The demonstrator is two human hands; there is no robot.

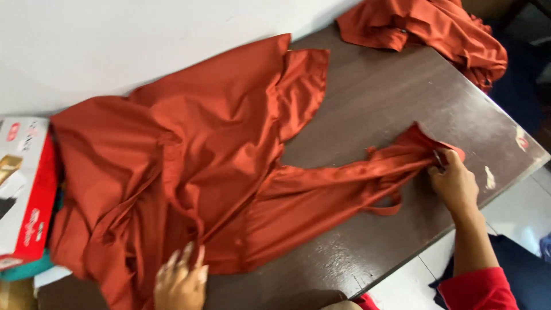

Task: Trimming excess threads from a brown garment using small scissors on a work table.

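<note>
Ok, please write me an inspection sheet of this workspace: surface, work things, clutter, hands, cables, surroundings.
Surface: dark brown table, chipped near the right edge.
Work things: rust-orange garment spread flat, one end pulled out to the right.
Clutter: second orange cloth pile at the far corner; red and white box at the left.
Hands: left hand presses on the garment's near edge; right hand pinches its stretched end.
Cables: nothing seen.
Surroundings: white wall behind; pale floor at the right.

Plain rust-orange garment [218,166] on dark brown table [379,92].
</note>
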